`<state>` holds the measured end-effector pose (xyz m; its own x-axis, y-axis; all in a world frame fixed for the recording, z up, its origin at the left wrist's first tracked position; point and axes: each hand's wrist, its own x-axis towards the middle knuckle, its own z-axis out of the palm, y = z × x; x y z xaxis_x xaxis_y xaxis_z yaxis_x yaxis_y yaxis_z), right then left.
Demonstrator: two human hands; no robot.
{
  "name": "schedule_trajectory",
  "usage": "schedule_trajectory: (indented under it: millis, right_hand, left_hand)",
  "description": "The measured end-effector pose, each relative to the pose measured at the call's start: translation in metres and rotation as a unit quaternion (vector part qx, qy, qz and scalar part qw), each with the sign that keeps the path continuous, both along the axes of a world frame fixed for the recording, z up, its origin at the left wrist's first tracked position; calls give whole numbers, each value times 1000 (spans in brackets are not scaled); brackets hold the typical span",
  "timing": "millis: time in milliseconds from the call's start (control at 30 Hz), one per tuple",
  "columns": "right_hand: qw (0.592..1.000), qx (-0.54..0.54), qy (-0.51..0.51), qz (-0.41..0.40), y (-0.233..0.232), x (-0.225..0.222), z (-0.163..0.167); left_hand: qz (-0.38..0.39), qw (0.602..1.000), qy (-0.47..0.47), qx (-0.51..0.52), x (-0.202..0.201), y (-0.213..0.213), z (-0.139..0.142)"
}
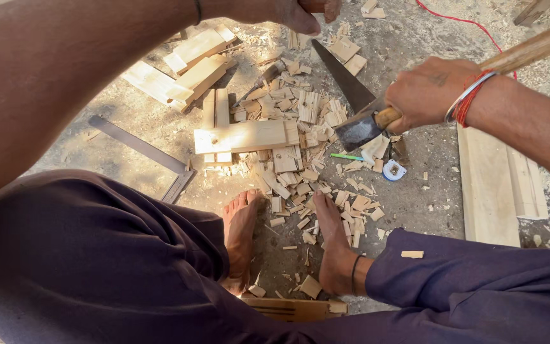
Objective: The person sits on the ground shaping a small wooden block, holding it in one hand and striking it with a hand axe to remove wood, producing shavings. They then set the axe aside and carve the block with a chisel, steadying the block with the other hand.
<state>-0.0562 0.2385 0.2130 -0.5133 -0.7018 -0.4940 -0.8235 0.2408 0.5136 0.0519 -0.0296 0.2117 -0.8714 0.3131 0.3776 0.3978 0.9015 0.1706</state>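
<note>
Axe (359, 129) clamped near its head in right hand (424, 93), blade over wood chips (300, 159), right of plank (244, 136), near saw (344, 78). Left hand (300, 11) at far edge, closed on something; cannot tell what. Bare feet (243, 236) near the chips

Two hands are showing: the left hand (300, 13) at the top edge and the right hand (424, 92). One axe (359, 130), one saw (345, 79), one metal square (141, 148), one green pencil (346, 157) and one tape measure (393, 170) are lying about. Two bare feet (242, 229) are resting among wood chips (300, 121) too many to count; perhaps six larger boards (244, 137) are showing.
</note>
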Motion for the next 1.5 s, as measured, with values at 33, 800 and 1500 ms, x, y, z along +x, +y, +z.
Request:
schedule_trajectory:
  millis: [33, 800, 1500]
  right_hand:
    - [1000, 18, -3, 18, -3, -5, -9]
    - [992, 10, -67, -103, -178, -206, -158]
    - [652, -362, -620, -244, -102, -50, -106]
  left_hand:
    - [0, 1000, -9, 7, -9, -3, -7]
    - [197, 906, -249, 280, -24, -30, -191]
    - [91, 680, -68, 724, -102, 8, -172]
